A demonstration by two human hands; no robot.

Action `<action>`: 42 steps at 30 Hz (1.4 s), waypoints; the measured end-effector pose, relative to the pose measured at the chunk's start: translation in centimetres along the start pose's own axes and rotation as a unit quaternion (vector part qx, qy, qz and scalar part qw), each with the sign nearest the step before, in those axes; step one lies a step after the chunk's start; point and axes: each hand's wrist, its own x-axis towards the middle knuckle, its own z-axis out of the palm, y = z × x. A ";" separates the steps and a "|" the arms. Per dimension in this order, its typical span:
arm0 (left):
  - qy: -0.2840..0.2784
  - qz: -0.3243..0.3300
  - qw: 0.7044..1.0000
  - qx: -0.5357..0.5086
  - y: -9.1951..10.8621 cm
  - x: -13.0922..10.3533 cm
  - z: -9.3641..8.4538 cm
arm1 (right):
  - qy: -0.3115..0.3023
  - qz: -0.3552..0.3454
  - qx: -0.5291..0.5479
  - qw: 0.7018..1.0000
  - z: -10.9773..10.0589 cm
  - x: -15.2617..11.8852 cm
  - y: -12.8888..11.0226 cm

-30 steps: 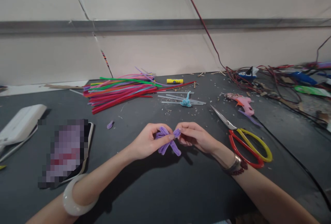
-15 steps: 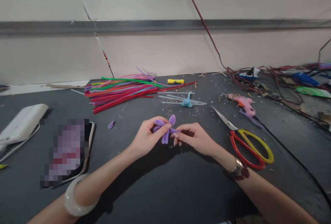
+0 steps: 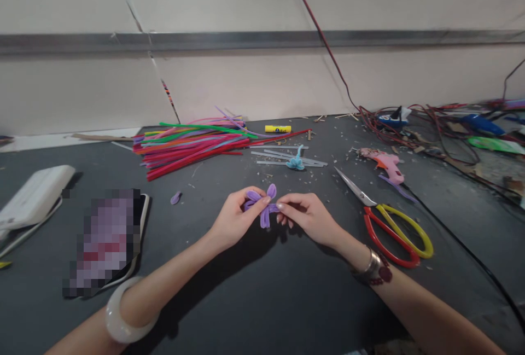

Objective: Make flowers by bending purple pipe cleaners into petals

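Note:
A purple pipe-cleaner flower (image 3: 266,217) with several looped petals is held above the dark table. My left hand (image 3: 240,211) pinches its middle between thumb and fingers, which hide part of it. From the other side, my right hand (image 3: 309,216) grips the tip of one petal between thumb and forefinger. Beyond the hands a small light-blue pipe-cleaner piece (image 3: 295,162) rests on clear glue sticks (image 3: 266,154). A single purple loop (image 3: 176,198) lies on the table to the left of my left hand.
Scissors with red and yellow handles (image 3: 396,234) lie right of my right hand. Behind them is a pink glue gun (image 3: 388,166) with a black cord. Pipe cleaners (image 3: 197,150) are bundled at the back near a yellow tube (image 3: 278,129). A phone (image 3: 109,240) and white device (image 3: 36,193) lie left.
My right hand's fingers have shifted slightly up along the petal, which now points more level to the right. The left hand keeps its pinch.

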 end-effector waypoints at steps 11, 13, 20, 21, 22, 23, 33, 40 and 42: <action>-0.001 -0.025 0.999 -0.037 0.0 0.1 -0.1 | 0.016 -0.001 0.001 1.000 0.1 0.0 -0.3; -0.013 -0.026 0.999 -0.045 0.1 0.0 0.0 | 0.042 -0.007 -0.009 0.999 0.2 -0.1 -0.3; -0.039 -0.041 0.994 -0.092 -0.1 0.1 -0.2 | 0.058 0.000 0.000 0.998 0.4 -0.2 -0.3; -0.034 -0.048 0.993 -0.102 -0.2 0.1 -0.2 | 0.058 -0.010 -0.005 0.998 0.4 -0.2 -0.3; -0.029 -0.055 0.992 -0.112 -0.3 0.2 -0.2 | 0.060 -0.025 -0.014 0.998 0.4 -0.1 -0.4; -0.024 -0.062 0.990 -0.123 -0.3 0.2 -0.2 | 0.065 -0.043 -0.027 0.997 0.3 -0.1 -0.4; -0.069 -0.120 0.970 -0.198 -0.9 0.1 -0.2 | 0.096 -0.186 -0.166 0.964 -0.2 -0.2 -0.6; -0.050 -0.084 0.982 -0.160 -0.2 0.1 -0.2 | 0.093 -0.154 -0.142 0.973 0.0 -0.2 -0.6; -0.037 -0.074 0.984 -0.158 -0.2 0.1 -0.1 | 0.081 -0.117 -0.087 0.986 0.1 -0.2 -0.5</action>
